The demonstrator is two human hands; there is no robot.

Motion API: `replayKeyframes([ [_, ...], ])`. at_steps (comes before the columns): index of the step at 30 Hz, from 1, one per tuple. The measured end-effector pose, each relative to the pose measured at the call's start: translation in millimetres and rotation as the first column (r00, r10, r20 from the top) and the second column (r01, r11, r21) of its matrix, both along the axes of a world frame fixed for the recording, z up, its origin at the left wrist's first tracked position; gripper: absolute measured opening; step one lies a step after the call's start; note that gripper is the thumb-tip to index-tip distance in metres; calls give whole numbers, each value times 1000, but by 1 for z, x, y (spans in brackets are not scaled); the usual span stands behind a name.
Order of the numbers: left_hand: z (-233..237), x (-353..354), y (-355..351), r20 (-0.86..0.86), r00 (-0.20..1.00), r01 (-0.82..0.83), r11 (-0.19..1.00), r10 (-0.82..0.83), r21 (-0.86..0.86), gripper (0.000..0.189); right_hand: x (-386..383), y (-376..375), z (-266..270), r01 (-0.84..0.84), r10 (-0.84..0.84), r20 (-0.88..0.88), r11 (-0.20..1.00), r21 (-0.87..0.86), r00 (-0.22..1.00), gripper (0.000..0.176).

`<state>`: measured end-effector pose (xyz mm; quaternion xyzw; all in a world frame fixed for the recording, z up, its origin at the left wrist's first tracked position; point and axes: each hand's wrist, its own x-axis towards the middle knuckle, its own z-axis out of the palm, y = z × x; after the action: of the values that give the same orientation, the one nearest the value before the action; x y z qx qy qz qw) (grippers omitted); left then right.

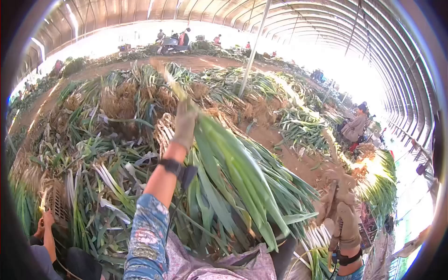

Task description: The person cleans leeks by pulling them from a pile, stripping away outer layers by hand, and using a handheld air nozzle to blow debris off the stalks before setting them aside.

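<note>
My left hand [185,123], in a pale work glove, grips a leek [233,161] near its stem. Its root end points away from me and is smeared by motion, while the long green leaves hang back towards my lap. Under it lies a large bundle of leeks [289,186], with pale stems and roots at the far end. At the right, my right hand [343,207] is gloved too, its fingers curled round something narrow and dark that I cannot make out. Below that hand are white-stemmed leeks [319,238].
Heaps of leeks and loose leaves [112,154] cover the ground left and ahead. A slanted metal pole [254,51] rises ahead. At lower left, another person's hands [46,221] are beside a slotted plastic crate [58,200]. A seated person [357,123] works at the right, near leeks [380,182].
</note>
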<state>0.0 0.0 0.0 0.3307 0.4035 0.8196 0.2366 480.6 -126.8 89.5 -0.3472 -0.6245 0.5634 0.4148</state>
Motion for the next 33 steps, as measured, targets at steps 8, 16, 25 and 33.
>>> replayKeyframes([
  [8, -290, 11, -48, 224, 965, 215, 900, -136, -378, 84, -99, 36, -114, -235, 297, 477, 954, -186, 827, 24],
  [16, -292, 3, -67, 156, 969, 240, 882, -192, -405, 88, -210, 72, -209, -368, 299, 819, 922, -117, 490, 35],
  [25, -290, 0, -74, 250, 941, 312, 874, -229, -372, 94, -299, 111, -219, -390, 420, 795, 885, -254, 437, 34],
  [33, -291, -2, -69, 279, 933, 316, 889, -227, -332, 94, -401, 161, -221, -439, 425, 792, 870, -224, 439, 45],
])
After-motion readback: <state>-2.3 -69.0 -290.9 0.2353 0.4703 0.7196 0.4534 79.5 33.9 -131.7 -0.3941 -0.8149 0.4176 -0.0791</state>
